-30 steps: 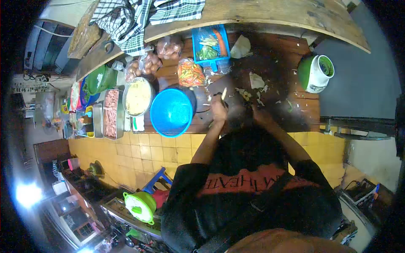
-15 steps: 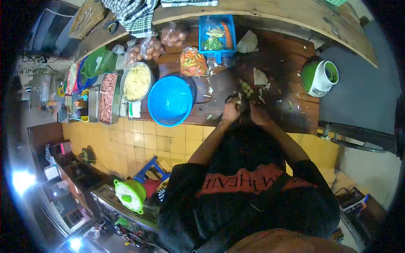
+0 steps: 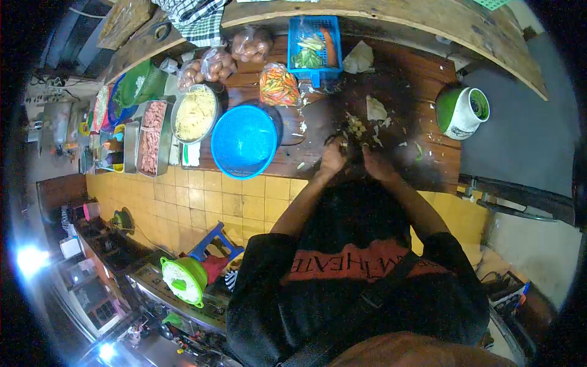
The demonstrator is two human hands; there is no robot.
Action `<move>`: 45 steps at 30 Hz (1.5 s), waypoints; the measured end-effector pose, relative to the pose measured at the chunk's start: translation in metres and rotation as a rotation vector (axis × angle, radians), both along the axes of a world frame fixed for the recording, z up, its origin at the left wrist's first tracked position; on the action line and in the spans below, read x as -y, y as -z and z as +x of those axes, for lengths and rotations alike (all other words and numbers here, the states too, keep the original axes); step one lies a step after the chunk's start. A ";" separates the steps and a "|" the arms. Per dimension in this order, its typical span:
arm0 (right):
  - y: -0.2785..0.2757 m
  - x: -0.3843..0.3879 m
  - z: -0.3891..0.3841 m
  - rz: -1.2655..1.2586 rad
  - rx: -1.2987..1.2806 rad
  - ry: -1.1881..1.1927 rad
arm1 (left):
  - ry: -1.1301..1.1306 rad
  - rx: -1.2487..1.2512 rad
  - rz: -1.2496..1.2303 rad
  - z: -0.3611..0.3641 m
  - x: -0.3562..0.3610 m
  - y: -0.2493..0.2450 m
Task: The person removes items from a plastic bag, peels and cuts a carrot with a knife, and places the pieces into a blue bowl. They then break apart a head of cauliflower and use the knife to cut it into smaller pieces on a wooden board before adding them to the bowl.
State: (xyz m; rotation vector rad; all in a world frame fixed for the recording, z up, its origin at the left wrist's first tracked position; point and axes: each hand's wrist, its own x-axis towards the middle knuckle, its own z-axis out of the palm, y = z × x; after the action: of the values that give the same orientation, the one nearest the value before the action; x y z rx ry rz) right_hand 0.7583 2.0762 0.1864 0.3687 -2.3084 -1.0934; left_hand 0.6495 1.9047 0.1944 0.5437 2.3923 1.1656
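My left hand point(image 3: 333, 160) and my right hand point(image 3: 376, 164) are close together at the near edge of a dark wooden table point(image 3: 422, 73). The left hand is closed around what looks like a knife; its blade is mostly hidden. The right hand's fingers rest beside it, at a small heap of chopped pale-green vegetable pieces point(image 3: 356, 128). Whether the right hand grips anything is hidden. A torn pale leaf point(image 3: 375, 110) lies just beyond the heap, with scraps scattered around.
Left of my hands stands a blue bowl point(image 3: 244, 140), then a metal bowl of shredded pale food point(image 3: 194, 113) and a tray of pink sausages point(image 3: 150, 137). A bag of chillies point(image 3: 278, 85) and a blue vegetable basket point(image 3: 315, 46) sit behind. A green-and-white container point(image 3: 463, 110) stands at right.
My left hand, which was raised with the knife blade pointing up near the blue bowl, has moved right and down to meet the right hand at the chopped pieces.
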 end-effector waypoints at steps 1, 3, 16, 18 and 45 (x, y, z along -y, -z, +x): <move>0.006 -0.003 0.002 0.002 0.001 0.003 | -0.026 0.100 -0.013 0.000 0.000 -0.014; 0.039 -0.011 0.001 -0.462 0.362 0.173 | 0.013 0.026 -0.011 -0.002 0.000 -0.028; 0.093 -0.019 0.014 -1.320 0.557 0.135 | 0.005 -0.124 0.110 0.002 0.000 -0.030; 0.008 -0.002 0.011 -1.350 0.873 0.306 | -0.035 -0.129 0.120 0.006 -0.001 -0.039; -0.044 -0.001 0.010 -1.249 1.134 0.375 | -0.147 -0.165 -0.007 0.015 0.005 0.016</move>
State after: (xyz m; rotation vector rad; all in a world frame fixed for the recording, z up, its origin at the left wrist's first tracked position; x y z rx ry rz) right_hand 0.7680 2.0768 0.2303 -0.0063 -3.5240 0.8626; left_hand 0.6648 1.8995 0.1785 0.4854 2.6147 1.2150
